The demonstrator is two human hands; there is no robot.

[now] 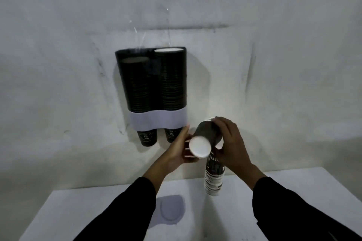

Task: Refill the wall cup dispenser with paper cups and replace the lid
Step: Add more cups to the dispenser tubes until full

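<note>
Beside the wall cup dispenser [154,88], whose two tubes were nearly full, a clear lid [170,208] lay on the white table [98,211] while the left hand [181,151] and right hand [230,144] clasped a tilted stack of paper cups [205,139], another stack [214,176] partly hidden behind.

The dispenser [150,78] is black with a pale purple band [158,120]. The cups [205,136] are black outside, white inside. The table [117,211] is white. The sleeves [125,211] are black.
</note>
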